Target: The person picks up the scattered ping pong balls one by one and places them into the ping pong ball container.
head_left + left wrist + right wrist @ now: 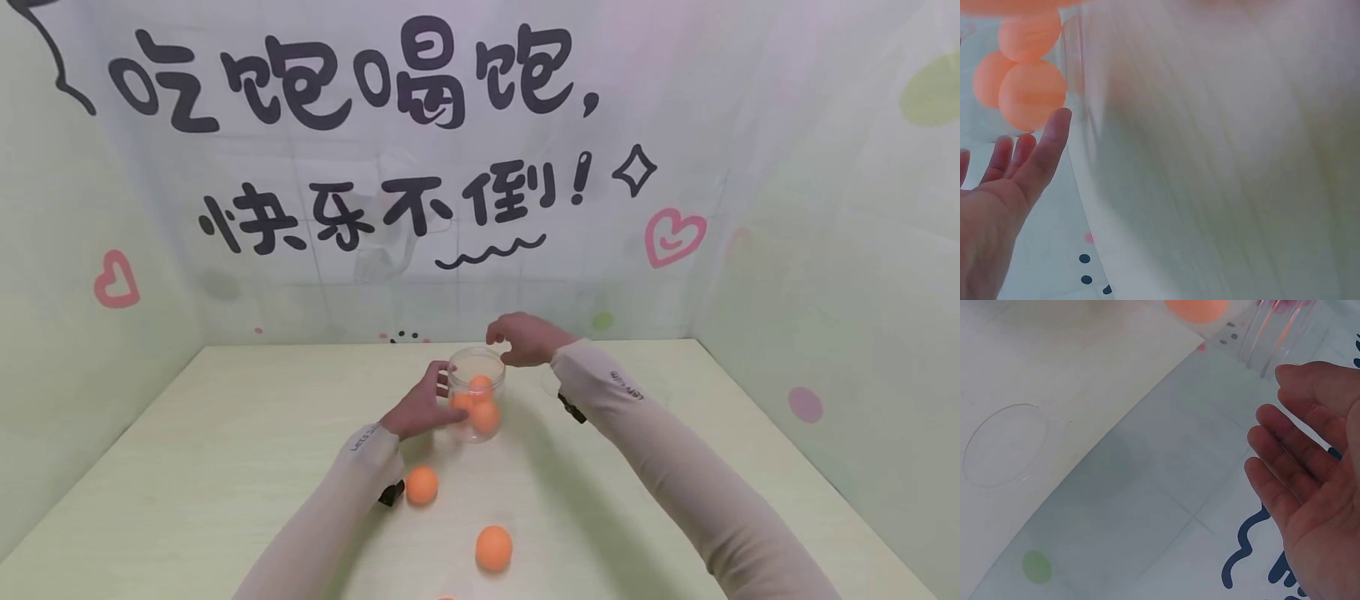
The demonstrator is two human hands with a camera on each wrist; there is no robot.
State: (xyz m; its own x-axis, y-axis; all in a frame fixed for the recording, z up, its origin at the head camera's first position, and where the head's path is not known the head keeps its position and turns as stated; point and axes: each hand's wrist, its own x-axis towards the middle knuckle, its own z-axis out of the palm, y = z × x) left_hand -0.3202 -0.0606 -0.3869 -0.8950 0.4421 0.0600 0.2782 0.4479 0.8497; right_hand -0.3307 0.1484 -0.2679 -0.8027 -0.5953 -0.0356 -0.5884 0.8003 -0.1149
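Note:
A clear jar [477,367] stands upright on the table, its mouth uncovered. Inside it are orange balls [485,417] that look like ping-pong balls; three show. My left hand [423,408] holds the jar's left side, thumb across the front and fingers round the back. In the left wrist view, the left thumb [1054,134] lies against the wall near the jar's base. At the rim's right side is my right hand [531,338], fingers loosely bent and nothing in them. The right wrist view shows its fingertips [1266,414] close to the jar's mouth.
A clear round disc [1007,447], like a lid, lies on the table right of the jar. One orange ball [422,486] sits by the left wrist, another ball [493,548] nearer the front; a third is cut by the frame's edge. A printed curtain [420,292] hangs behind.

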